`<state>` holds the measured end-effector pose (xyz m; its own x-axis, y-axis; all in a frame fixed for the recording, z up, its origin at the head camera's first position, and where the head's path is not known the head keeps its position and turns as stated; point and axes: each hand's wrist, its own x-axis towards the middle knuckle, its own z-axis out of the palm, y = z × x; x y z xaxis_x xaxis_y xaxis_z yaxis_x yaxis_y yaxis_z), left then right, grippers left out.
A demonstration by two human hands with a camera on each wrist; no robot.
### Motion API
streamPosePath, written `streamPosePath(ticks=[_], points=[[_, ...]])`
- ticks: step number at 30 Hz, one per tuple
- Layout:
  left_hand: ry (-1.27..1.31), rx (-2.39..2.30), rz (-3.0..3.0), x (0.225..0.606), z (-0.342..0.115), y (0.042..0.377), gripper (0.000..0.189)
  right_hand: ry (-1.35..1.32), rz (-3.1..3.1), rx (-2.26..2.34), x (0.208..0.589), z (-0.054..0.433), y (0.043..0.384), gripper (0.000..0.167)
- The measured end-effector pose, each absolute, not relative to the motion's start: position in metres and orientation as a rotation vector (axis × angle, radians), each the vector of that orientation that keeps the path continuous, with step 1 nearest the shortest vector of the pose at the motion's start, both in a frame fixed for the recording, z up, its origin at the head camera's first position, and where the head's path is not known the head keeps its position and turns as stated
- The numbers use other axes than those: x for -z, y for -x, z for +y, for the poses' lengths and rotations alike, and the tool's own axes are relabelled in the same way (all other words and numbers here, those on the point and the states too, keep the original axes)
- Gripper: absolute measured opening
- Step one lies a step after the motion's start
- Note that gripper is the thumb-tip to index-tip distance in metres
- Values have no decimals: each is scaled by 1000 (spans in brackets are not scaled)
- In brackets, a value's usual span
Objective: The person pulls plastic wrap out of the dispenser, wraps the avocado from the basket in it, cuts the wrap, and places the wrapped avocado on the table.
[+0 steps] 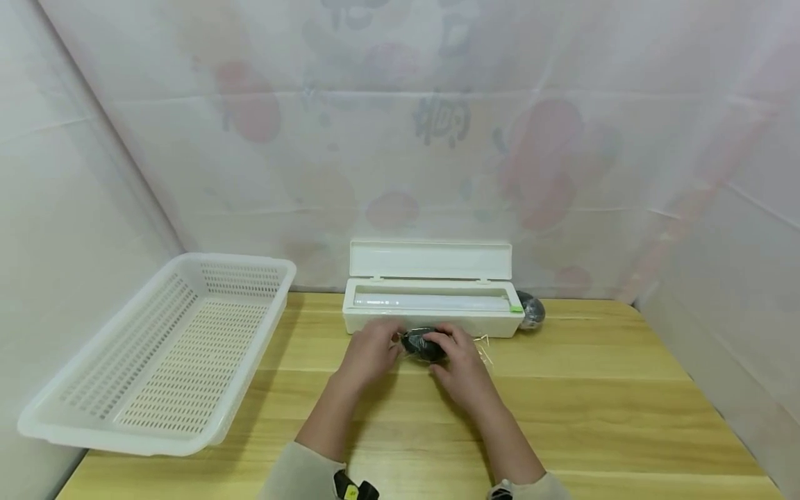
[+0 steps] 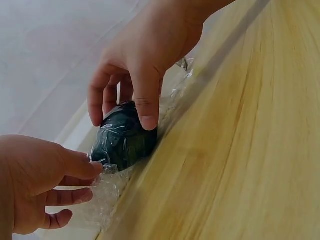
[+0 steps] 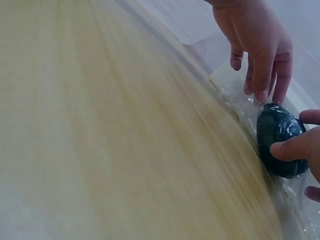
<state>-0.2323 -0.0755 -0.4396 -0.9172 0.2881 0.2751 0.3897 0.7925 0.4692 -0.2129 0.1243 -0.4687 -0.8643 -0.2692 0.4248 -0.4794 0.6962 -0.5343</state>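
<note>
A dark green, rounded item (image 1: pixel 421 344) wrapped in clear cling film lies on the table in front of the white box. My right hand (image 1: pixel 464 366) holds it from the right, thumb on the near side and fingers over the far side. At its left end my left hand (image 1: pixel 370 355) pinches the cling film (image 2: pixel 107 192) with thumb and forefinger, the other fingers loosely bent. Loose, crinkled film spreads out under and beside the item. Exactly what is inside the wrap I cannot tell.
The long white box (image 1: pixel 431 325) stands against the back wall with its lid (image 1: pixel 431 260) raised and a roll of film (image 1: pixel 431 302) inside. Partly behind its right end sits another dark film-wrapped item (image 1: pixel 531 312). A white slotted basket (image 1: pixel 250 375) occupies the table's left side.
</note>
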Motion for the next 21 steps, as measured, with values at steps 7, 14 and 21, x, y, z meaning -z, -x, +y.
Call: streamPosePath(ticks=[7,14,21], points=[[500,776,-2772,442,-76,233,24,-632,-2555,-920,471,124,218,52],[480,766,-2761,444,-77,232,30,-676,-2565,-902,470,125,219,49],[422,796,-2780,446,-81,235,25,-670,-2597,-905,470,126,221,51]])
